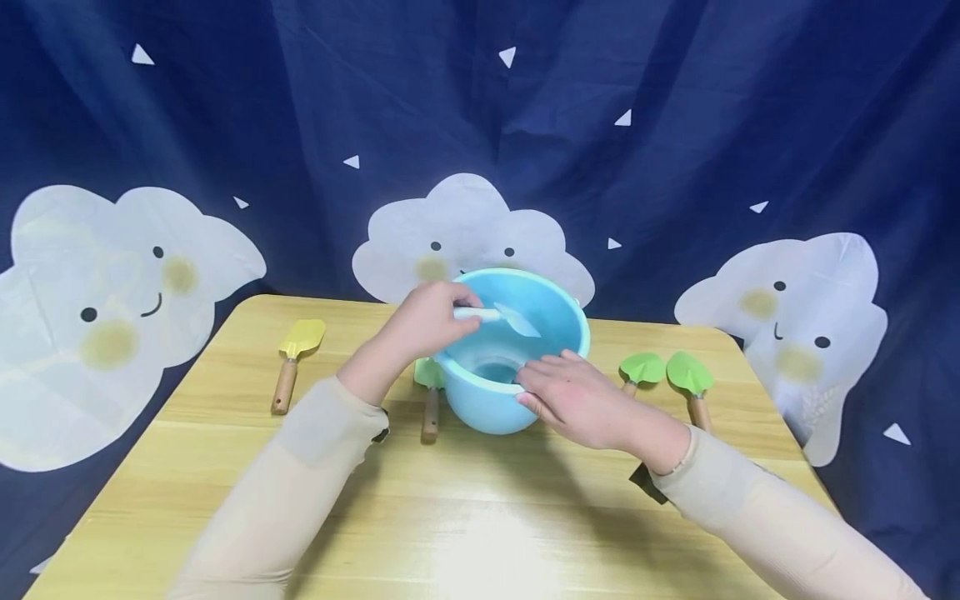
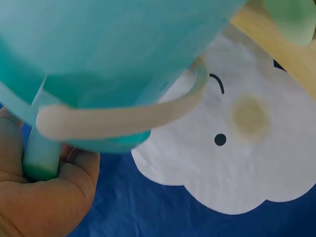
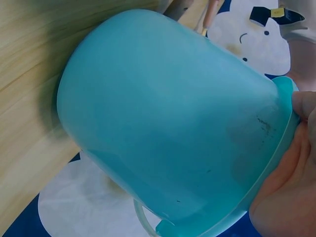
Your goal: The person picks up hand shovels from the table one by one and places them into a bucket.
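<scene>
Left to right, I log one yellow trowel (image 1: 288, 368) and one green trowel (image 1: 431, 408) on the desk (image 1: 375, 500); left hand (image 1: 435, 319) gripping one pale trowel (image 1: 482, 314) across one blue bucket's (image 1: 483, 404) mouth; right hand (image 1: 577, 398) clasping its rim; two leaf-shaped trowels (image 1: 642, 368) rightmost.

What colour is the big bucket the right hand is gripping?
The bucket is light blue, and it shows best in the head view.

On the table (image 1: 390, 517), 2 shovels (image 1: 289, 367) lie left of the bucket (image 1: 480, 406), 2 shovels (image 1: 690, 375) right.
</scene>
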`<state>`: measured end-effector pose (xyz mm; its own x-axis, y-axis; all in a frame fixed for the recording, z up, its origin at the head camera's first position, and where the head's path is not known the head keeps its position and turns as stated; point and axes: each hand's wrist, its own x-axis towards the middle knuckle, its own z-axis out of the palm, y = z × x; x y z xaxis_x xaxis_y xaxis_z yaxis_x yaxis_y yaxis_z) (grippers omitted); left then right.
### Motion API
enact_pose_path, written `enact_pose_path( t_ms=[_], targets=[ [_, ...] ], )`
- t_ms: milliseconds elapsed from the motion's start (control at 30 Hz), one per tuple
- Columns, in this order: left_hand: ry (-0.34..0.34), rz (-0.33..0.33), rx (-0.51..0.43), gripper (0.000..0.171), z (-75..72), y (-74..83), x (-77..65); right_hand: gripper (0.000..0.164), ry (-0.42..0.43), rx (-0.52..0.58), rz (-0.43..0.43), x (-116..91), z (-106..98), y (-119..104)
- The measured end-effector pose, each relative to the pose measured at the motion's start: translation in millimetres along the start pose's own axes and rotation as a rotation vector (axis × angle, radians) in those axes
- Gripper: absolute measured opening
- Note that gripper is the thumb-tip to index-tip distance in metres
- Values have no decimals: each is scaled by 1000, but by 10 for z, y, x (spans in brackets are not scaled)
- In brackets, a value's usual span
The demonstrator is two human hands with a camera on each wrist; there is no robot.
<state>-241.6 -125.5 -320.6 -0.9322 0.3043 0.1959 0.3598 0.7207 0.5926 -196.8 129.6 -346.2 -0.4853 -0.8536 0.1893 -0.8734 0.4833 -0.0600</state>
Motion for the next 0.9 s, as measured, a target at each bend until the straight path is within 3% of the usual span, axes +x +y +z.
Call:
enact_pose_path(
  t_ms=[267,900],
  targets=[
    [-28,15,45,16,125,20,91,20,10,-4,-9,-1,8,4],
    [-124,-21,148,16,227,92,252,20,28,-2,-21,0,-4,2]
  ],
)
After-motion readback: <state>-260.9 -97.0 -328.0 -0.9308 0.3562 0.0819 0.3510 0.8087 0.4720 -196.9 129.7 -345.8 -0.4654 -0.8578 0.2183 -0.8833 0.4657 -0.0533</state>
